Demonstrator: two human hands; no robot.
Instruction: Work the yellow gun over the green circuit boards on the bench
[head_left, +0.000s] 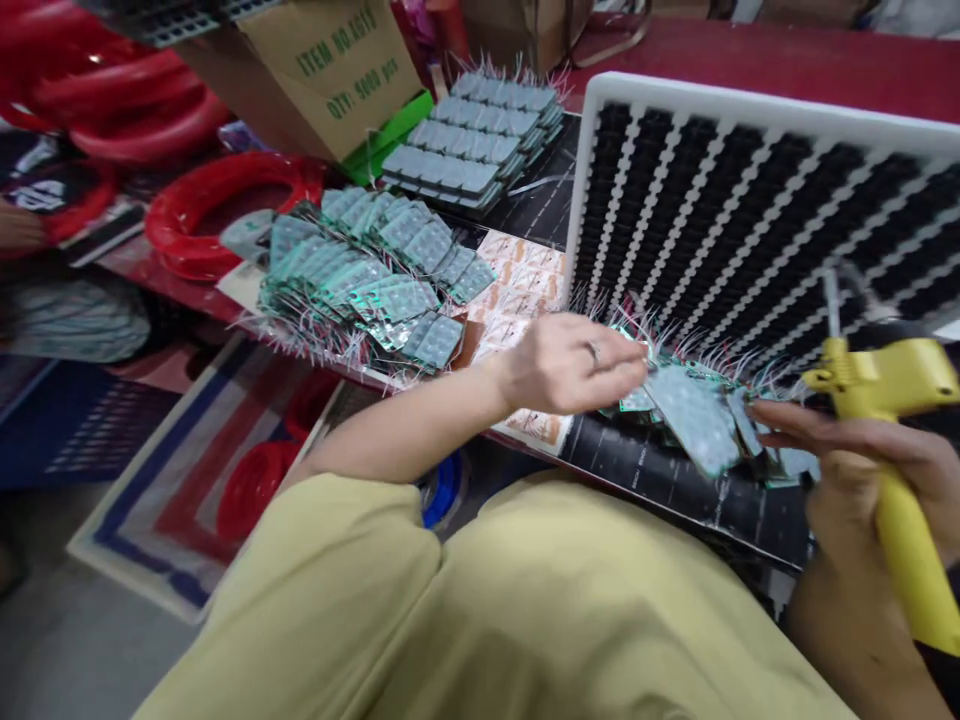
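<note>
My left hand (pixel 574 365) has its fingers pressed together at the upper left edge of a grey-green circuit board (pixel 694 420). That board lies tilted on a row of similar circuit boards (pixel 795 463) with thin white and red wires standing up behind them. In my right hand (pixel 911 455) is a yellow soldering gun (pixel 900 385), with my fingers wrapped round its handle and its metal tip pointing up and away. Some of my right fingertips reach to the right end of the board row. A black mat (pixel 675 475) lies under these boards.
A white-framed tray (pixel 592 180) with black ridged rows stands behind the boards. Piles of wired circuit boards (pixel 360 265) and stacked panels (pixel 469 130) lie left. Red wire coils (pixel 169 225) and a cardboard box (pixel 337 60) sit farther left. Another person's arm (pixel 19 228) shows at left.
</note>
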